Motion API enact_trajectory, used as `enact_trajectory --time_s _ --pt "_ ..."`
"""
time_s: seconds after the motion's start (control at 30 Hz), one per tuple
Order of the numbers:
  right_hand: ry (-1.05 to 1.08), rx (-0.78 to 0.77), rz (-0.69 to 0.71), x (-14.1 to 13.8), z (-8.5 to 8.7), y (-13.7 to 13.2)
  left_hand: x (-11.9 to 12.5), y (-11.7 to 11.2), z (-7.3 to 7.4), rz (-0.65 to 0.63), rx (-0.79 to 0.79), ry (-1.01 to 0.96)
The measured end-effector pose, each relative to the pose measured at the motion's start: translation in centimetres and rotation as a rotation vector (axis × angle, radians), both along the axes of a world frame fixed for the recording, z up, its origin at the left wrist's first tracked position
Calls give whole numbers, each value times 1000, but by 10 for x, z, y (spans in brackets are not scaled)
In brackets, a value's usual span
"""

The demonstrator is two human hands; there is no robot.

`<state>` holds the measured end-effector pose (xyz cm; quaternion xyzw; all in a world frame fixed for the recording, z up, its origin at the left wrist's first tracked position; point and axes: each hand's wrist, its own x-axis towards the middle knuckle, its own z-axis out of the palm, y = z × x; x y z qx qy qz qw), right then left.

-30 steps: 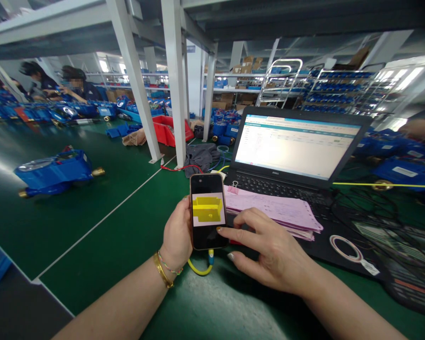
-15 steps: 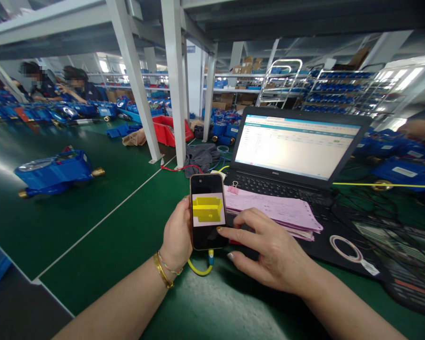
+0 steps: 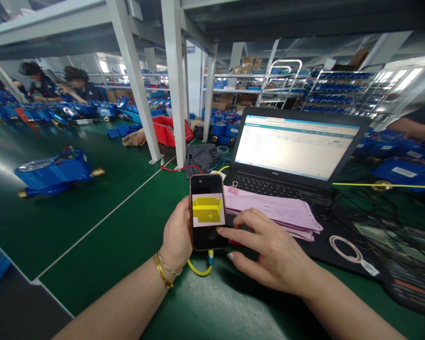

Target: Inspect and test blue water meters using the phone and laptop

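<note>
A smartphone stands tilted toward me, its screen showing a yellow boxy shape on a pale ground. My left hand is closed around the phone's left edge; most of its fingers are hidden behind it. A yellow cable with a blue plug runs from the phone's lower end. My right hand has its fingers apart, and the index fingertip lies at the lower right of the screen. Just beyond that hand, a clipped stack of pink papers rests on the laptop.
On the green table, a blue meter-like device with brass ends lies at left. A red bin and dark cloth sit near the white posts. Coiled wire and black cables lie at right. Other people work farther back.
Both my hands and the phone stay in place. At the far right edge, another person's arm has shifted slightly.
</note>
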<state>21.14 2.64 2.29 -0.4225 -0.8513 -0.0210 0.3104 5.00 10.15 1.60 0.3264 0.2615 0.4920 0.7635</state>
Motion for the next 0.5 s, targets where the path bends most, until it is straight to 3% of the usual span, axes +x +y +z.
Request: enact_trajectory --time_s 0.5 --pt "-13 -2 -7 1 -1 0 -1 -1 1 8 2 5"
